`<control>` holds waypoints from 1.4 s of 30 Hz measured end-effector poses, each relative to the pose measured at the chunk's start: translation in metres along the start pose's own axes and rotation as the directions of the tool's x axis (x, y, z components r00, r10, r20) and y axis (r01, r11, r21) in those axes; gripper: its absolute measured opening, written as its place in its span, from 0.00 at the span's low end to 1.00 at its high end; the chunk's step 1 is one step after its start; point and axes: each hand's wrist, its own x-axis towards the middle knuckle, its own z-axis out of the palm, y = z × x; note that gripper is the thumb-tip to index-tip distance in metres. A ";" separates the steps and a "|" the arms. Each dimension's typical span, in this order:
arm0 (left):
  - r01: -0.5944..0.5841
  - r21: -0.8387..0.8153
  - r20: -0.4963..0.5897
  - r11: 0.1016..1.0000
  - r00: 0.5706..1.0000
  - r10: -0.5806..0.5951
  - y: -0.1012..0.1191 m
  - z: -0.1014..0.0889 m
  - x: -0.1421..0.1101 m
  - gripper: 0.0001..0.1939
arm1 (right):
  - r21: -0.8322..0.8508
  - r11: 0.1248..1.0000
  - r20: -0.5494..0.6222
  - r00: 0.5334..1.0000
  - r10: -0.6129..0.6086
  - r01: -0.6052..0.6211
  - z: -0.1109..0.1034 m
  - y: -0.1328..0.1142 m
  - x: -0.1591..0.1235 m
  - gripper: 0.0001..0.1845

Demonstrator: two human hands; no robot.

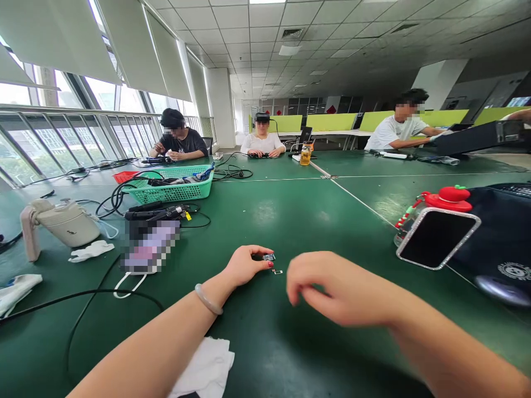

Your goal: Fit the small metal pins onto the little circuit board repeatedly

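Observation:
My left hand [249, 264] rests on the green tabletop, its thumb and fingers closed around the edges of a small dark circuit board [269, 257]. Just below that board, near the thumb, lies a tiny part with a pale rectangular frame [277, 272]. It is too small to name. To the right, my right hand [332, 287] is raised over the table, slightly blurred. Its fingers bend downward, with the thumb apart from them, and nothing shows between them. A pale bangle circles my left wrist.
On the left are a green basket [170, 190] of cables, a beige cup [70, 224] and a phone [149, 246]. White tissue [211, 365] lies beside my left forearm. At right, a phone [438, 239] leans near a red-lidded bottle [450, 198]. Several people sit across the table.

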 end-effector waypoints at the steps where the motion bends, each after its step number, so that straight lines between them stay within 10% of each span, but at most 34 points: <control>1: -0.005 -0.013 -0.006 1.000 1.000 0.005 0.000 0.000 0.000 0.19 | -0.005 0.999 0.017 0.999 0.050 -0.049 0.009 0.008 0.009 0.12; 9: 0.012 -0.105 -0.044 0.994 0.999 -0.017 -0.004 0.002 0.003 0.19 | 0.046 0.960 -0.083 0.957 0.278 -0.275 0.073 0.054 0.038 0.11; 42: 0.008 -0.037 -0.011 0.999 1.000 -0.008 -0.001 0.002 0.002 0.20 | 0.034 0.943 -0.156 0.930 0.333 -0.332 0.084 0.060 0.046 0.08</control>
